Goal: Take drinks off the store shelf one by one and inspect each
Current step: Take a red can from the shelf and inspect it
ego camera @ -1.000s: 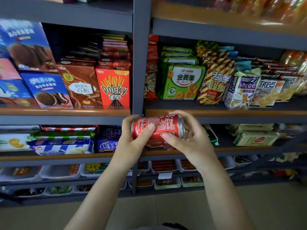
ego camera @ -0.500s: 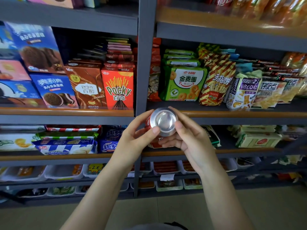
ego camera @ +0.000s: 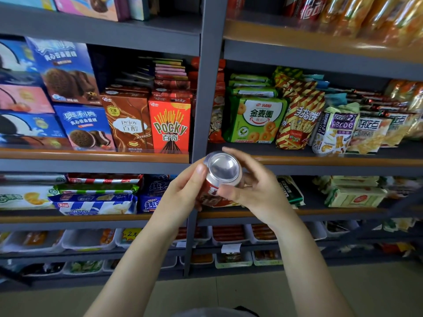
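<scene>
Both hands grasp one red drink can (ego camera: 219, 181), held in front of the grey shelf upright (ego camera: 203, 88) at the middle of the view. The left hand (ego camera: 183, 193) comes up from 7 o'clock, thumb laid along the can's left flank near the rim, the remaining fingers curled behind the body. The right hand (ego camera: 254, 191) enters from 5 o'clock; its thumb presses the can's red side at lower right, its forefinger arcs over the top edge, and the other fingers wrap the far side. The can is tilted so that its bare silver concave end faces the camera (label text too foreshortened to read).

Outward at 11 o'clock, the shelf above the hands carries upright cartons: a red Pocky box (ego camera: 169, 124), a brown Pejoy box (ego camera: 128, 121) touching its left side, and blue Oreo boxes (ego camera: 84, 128) further left. At 1 o'clock on the same level stand snack bags: a green ring-biscuit bag (ego camera: 256, 120), a red-and-yellow striped bag (ego camera: 299, 120) leaning against it, and a white-and-purple ABCDE bag (ego camera: 334, 131).

At 9 o'clock lies a blue-and-white wafer pack (ego camera: 96, 204), flat. At 3 o'clock sit pale green packets (ego camera: 354, 195), stacked.

At 6 o'clock, white plastic bins (ego camera: 89, 240) hold small wrapped items, contents blurred. At 1 o'clock, top edge, a red bottle (ego camera: 309, 8) stands on the upper shelf.
</scene>
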A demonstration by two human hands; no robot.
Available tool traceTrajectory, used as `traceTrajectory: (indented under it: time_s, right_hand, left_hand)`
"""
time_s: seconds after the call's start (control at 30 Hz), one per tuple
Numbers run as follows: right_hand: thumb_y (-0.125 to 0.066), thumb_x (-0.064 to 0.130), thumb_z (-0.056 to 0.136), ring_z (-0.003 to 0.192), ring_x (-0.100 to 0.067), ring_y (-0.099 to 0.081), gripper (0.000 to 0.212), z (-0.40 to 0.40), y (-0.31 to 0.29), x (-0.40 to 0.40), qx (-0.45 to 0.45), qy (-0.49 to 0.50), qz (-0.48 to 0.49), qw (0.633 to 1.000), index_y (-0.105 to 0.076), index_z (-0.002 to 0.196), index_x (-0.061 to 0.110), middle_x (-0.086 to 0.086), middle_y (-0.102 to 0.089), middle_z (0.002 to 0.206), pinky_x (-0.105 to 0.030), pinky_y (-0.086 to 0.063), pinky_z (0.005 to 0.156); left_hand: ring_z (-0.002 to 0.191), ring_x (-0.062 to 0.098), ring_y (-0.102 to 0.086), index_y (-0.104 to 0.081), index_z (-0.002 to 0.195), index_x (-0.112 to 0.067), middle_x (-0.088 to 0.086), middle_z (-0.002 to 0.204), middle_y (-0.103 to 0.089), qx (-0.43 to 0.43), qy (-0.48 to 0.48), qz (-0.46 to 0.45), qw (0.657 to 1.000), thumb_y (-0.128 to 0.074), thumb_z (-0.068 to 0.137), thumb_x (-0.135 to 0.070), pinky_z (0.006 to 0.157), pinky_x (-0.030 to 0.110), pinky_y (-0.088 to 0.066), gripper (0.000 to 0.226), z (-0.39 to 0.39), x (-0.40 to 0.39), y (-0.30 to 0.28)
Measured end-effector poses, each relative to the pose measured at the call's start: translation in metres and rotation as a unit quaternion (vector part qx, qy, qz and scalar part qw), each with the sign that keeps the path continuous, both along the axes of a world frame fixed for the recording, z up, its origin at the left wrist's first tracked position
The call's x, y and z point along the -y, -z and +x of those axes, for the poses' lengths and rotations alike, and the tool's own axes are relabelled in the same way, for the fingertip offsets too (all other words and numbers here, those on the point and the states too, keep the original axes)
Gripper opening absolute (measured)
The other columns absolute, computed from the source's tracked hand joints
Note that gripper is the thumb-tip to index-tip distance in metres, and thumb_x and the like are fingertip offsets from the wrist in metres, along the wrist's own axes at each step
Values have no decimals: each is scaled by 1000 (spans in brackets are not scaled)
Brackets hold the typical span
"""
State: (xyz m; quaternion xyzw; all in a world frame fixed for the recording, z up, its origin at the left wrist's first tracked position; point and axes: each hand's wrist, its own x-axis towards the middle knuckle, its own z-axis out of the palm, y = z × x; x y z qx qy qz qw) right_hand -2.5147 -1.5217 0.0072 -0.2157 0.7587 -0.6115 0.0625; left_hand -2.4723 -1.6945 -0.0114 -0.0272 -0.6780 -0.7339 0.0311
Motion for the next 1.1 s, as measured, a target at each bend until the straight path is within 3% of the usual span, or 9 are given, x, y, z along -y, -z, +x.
traceTrajectory:
  time_s: [0.07,0.13,0.23,0.4,0.57,0.7,0.83,1.0,1.1]
  right_hand:
    - [-84,41,67,113,-15,-67,67,1,-2,0,-1,-15,-19,1000,-62,129,33,10,-70,122,-31,-56,90]
    - [-82,40,69,99,-7,-70,56,0,-6,0,-2,-18,-19,1000,-64,121,28,11,-73,110,-22,-55,76]
    - [-77,47,68,60,-14,-65,53,-2,-9,-2,37,27,-36,998,-62,112,21,1,-72,81,-26,-49,45]
    - [-59,58,73,45,-22,-57,70,-3,-15,-2,160,93,-196,963,-56,117,3,-14,-70,73,-26,-44,36]
    - [-46,52,94,66,-28,-69,56,-7,-19,-3,197,91,-212,953,-52,134,13,-21,-72,101,-35,-56,48]
    - [-46,38,105,108,-6,-68,30,-13,-19,-15,59,90,-44,993,-59,131,46,15,-61,130,-38,-60,90]
    - [-62,45,91,116,-7,-66,39,-8,-12,-17,73,18,-43,996,-61,129,50,19,-63,130,-37,-58,95]
    - [-59,56,89,118,-14,-66,47,-9,-3,-12,87,9,-24,996,-52,136,56,16,-58,138,-46,-61,87]
    - [-55,71,83,118,-12,-66,62,-13,-5,-9,126,0,-10,992,-49,141,52,15,-57,140,-45,-62,82]
  left_hand:
    - [89,-10,-66,-68,120,-34,-22,98,-74,-8,4,1,1000,-43,83,-60,69,5,-46,52,1,-1,-6]
    - [84,-10,-66,-69,120,-31,-22,95,-74,-21,-5,-1,1000,-48,84,-54,68,5,-46,48,0,-2,-10]
    - [98,2,-70,-68,123,-33,-16,107,-74,-13,-19,19,1000,-66,83,-48,75,17,-55,43,-2,2,-11]
    - [110,11,-68,-64,124,-40,-16,115,-69,-22,-5,7,1000,-85,74,-38,79,25,-58,54,-6,4,-11]
    - [106,15,-70,-59,129,-32,-9,116,-71,-62,-28,32,997,-89,63,-25,78,26,-59,73,-6,-6,-8]
    - [103,14,-72,-60,127,-31,-2,115,-71,-82,-83,48,992,-82,68,-22,76,24,-58,64,-7,-9,-8]
    - [105,13,-71,-56,130,-32,1,120,-68,-115,-109,47,986,-76,77,-21,77,24,-59,58,-10,-9,-14]
    - [113,13,-68,-51,138,-31,-8,121,-69,-115,-98,47,987,-77,77,-22,90,33,-59,66,-16,-13,-8]
    - [120,9,-63,-46,141,-32,-9,127,-67,-130,-97,-21,986,-81,74,-24,96,27,-54,76,-19,-17,1]
